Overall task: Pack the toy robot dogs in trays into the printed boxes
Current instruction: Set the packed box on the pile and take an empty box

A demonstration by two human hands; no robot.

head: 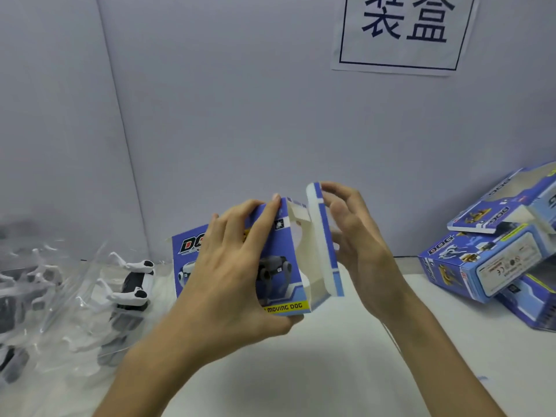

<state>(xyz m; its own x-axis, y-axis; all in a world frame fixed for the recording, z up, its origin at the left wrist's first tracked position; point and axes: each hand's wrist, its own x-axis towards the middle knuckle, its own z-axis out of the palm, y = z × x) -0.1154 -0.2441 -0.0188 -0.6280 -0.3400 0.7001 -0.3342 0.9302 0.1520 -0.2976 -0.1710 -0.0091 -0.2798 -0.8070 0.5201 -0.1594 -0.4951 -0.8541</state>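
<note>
Left hand (228, 266) gripped the printed box (279, 266) just above the table (331, 371), fingers curled over the top edge and thumb under the bottom. Right hand (358, 245) was loosely curved, fingertips against the outer face of the open end flap (323, 239); we saw no clear pinch. The interior showed white and looked empty, so we judged this as the box-opening step, with no dog loaded yet.

The next move calls for swinging the flap clear, squaring the mouth and freeing the right hand to fetch a tray.

Toy robot dogs (132, 284) lay in clear trays (60, 296) on the left of the table, near the box. The glossy, overlapping trays may make it hard to pull one out alone. Other printed boxes (487, 260) were heaped at right, well apart. A sign (403, 31) hung on the wall behind.
</note>
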